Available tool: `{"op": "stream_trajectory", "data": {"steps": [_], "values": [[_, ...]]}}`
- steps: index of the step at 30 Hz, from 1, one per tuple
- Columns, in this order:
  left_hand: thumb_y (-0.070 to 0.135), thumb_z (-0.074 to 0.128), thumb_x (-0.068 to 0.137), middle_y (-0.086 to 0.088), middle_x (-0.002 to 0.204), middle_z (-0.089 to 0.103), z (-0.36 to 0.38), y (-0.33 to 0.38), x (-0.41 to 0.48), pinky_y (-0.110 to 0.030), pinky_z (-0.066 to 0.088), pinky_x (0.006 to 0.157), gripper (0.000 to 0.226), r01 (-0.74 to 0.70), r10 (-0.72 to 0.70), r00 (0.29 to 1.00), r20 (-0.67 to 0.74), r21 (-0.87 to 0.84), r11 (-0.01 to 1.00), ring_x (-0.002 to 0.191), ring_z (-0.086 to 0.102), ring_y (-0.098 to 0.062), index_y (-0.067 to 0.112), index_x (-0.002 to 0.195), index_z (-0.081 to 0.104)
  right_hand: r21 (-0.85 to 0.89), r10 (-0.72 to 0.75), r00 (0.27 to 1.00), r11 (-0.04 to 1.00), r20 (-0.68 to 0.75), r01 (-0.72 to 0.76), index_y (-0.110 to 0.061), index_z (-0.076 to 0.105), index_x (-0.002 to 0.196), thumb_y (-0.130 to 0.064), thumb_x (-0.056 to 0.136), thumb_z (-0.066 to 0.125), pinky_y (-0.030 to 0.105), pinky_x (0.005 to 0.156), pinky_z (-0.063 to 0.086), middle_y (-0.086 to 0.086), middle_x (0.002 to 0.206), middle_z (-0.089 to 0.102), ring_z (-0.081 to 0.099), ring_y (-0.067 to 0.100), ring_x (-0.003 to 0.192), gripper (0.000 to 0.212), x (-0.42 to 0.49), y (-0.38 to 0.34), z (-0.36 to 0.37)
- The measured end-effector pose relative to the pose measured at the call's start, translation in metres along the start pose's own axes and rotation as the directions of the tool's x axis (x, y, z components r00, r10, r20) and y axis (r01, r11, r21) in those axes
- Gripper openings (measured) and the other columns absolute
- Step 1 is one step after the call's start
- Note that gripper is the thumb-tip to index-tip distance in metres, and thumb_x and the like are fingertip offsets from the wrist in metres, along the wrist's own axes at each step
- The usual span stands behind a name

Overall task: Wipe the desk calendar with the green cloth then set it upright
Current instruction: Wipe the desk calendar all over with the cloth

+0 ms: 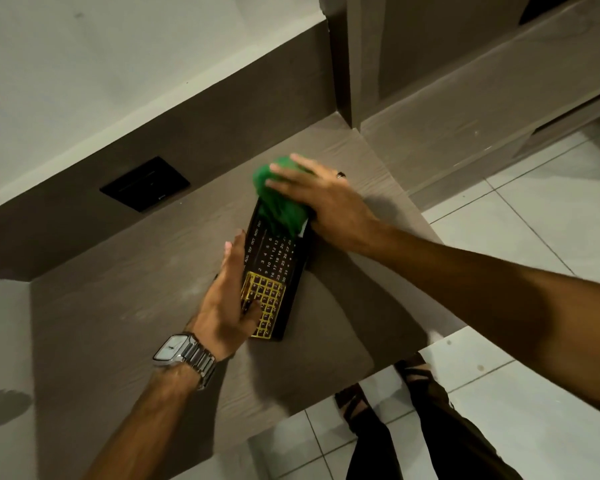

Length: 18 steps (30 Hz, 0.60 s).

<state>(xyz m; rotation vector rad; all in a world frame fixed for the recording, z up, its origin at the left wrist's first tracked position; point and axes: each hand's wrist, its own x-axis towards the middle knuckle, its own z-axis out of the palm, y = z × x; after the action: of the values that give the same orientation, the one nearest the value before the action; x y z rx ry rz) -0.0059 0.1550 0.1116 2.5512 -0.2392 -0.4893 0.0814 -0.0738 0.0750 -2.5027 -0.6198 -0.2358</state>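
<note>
A black desk calendar (278, 268) with pale numbers and a gold grid frame lies flat on the grey-brown wooden desk (125, 306). My left hand (227, 303), with a metal watch on the wrist, presses on the calendar's near left edge, thumb over the gold grid. My right hand (321, 202) presses a bunched green cloth (274, 199) down on the calendar's far end. The cloth hides that end of the calendar.
A black wall socket plate (145, 183) sits on the back panel behind the desk. A dark upright cabinet panel (343, 60) stands at the desk's far right corner. The desk's front edge drops to a white tiled floor (534, 237), where my sandalled feet (354, 400) stand.
</note>
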Motion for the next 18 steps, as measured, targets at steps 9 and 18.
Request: {"op": "stream_trajectory", "data": {"steps": [9,18], "values": [[0.002,0.067,0.08,0.004,0.161,-0.003,0.001,-0.003,-0.001,-0.038,0.009,0.117,0.112,0.0,0.001,1.0,-0.01,0.014,1.0,0.146,-0.005,-0.013,0.035,0.15,-0.014,-0.117,-0.245,0.966,0.96,0.08,0.253,-0.022,0.037,0.147,-0.011,0.08,0.06,0.056,0.109,0.028,0.006,0.156,0.033,0.023,0.035,0.144,0.071,-0.034,-0.032,0.018],[-0.009,0.067,0.078,-0.002,0.163,0.008,-0.008,-0.003,-0.003,-0.065,0.026,0.113,0.106,0.005,0.001,0.999,0.052,-0.111,0.994,0.149,0.01,-0.036,0.038,0.147,0.002,-0.029,-0.115,0.99,0.993,0.08,0.118,-0.021,0.025,0.151,-0.005,0.069,0.075,0.053,0.113,0.02,0.008,0.159,0.022,0.013,0.033,0.146,0.097,-0.082,-0.073,0.058]]}}
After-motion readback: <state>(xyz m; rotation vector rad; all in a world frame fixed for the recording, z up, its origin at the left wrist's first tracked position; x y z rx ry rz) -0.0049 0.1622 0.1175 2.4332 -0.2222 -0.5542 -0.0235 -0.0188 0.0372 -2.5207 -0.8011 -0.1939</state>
